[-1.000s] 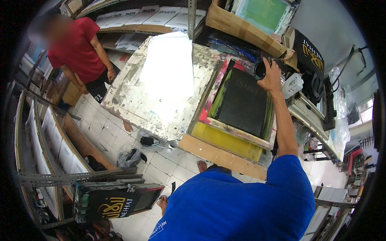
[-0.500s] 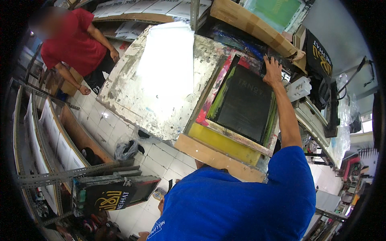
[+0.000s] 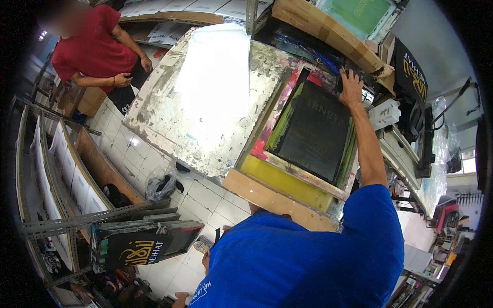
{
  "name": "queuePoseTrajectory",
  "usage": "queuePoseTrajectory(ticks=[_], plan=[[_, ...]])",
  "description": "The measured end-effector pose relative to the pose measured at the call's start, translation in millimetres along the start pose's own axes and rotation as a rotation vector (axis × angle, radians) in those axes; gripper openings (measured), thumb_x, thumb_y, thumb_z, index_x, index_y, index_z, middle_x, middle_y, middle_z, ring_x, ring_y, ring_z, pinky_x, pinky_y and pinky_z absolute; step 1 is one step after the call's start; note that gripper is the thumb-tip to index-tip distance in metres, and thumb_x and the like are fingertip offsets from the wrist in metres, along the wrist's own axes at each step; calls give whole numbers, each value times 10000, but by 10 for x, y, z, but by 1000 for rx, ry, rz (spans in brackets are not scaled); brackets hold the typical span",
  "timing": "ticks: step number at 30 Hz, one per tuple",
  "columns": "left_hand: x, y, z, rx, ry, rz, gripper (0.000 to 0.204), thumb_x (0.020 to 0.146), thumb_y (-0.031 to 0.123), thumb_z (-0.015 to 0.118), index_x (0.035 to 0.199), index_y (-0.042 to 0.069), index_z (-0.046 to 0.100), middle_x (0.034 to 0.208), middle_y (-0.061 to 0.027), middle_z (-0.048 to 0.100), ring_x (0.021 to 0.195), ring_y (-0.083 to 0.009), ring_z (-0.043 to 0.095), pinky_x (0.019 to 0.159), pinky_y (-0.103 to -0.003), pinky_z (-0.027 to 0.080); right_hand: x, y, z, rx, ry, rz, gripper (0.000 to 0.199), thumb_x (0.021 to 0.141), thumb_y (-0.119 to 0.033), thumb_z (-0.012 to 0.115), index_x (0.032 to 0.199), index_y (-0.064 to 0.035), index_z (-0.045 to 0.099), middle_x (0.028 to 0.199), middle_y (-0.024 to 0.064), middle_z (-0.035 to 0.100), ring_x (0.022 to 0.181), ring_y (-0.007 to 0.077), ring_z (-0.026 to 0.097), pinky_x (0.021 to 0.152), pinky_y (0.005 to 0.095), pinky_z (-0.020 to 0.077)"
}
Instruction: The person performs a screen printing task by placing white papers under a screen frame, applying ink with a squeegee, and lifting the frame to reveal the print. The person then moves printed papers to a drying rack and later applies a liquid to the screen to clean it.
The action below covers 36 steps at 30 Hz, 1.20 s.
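My right hand reaches out at the far right corner of a screen-printing frame. Its fingers are stretched and spread over a dark object beside the frame; what that object is cannot be made out. The frame holds a black mesh with faint lettering and green and pink ink smears round its edges. Beneath it shows a yellow panel with a wooden strip along the near side. My left hand does not show; the blue shirt fills the lower middle.
White sheets lie on the paint-stained table left of the frame. A cardboard piece stands behind. A person in a red shirt stands at the far left. Metal racks and stacked black printed screens stand at left.
The person in red has raised one forearm toward the waist. My right hand stays at the frame's corner, almost unmoved; the view has shifted slightly.
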State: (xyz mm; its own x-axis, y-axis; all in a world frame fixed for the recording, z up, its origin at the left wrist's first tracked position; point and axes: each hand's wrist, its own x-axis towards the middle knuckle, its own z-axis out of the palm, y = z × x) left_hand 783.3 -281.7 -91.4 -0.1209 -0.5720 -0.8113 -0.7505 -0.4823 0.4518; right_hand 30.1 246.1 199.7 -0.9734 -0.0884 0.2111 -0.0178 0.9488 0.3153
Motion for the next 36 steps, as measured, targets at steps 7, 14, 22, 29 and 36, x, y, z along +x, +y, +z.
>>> queuePoseTrajectory(ticks=[7,14,22,29,36], plan=[[45,-31,7,-9,-9,10,571,879,308,763,1318,-15,593,934,-119,692,808,-190,625,685,-297,498,3,-16,-138,0,-46,23,978,661,-45,789,1524,-162,342,1493,204,401,1326,423,444,1072,582,382],[38,-47,-12,-2,-22,16,574,879,317,762,1317,-13,594,936,-115,693,796,-189,624,670,-296,498,14,108,-36,-56,27,56,979,643,-112,847,1506,-199,392,1412,127,442,1252,353,490,1011,567,431],[1,-78,-33,-1,-24,11,578,879,328,761,1317,-10,594,938,-111,693,781,-186,623,654,-294,498,-5,152,-75,-70,-42,96,950,682,-147,851,1508,-203,384,1437,119,428,1270,355,487,1006,565,428],[-17,-49,-51,5,-29,7,582,879,337,761,1317,-8,595,940,-107,694,769,-185,623,639,-293,498,-27,198,-92,-23,-62,113,1019,625,-64,826,1520,-183,354,1483,174,407,1290,401,468,1019,588,416],[-50,-11,-82,5,-46,11,585,879,346,760,1316,-6,596,941,-103,695,756,-183,622,625,-291,498,-100,340,-165,150,11,286,1012,631,-224,898,1500,-185,380,1476,168,395,1299,391,472,1028,584,419]])
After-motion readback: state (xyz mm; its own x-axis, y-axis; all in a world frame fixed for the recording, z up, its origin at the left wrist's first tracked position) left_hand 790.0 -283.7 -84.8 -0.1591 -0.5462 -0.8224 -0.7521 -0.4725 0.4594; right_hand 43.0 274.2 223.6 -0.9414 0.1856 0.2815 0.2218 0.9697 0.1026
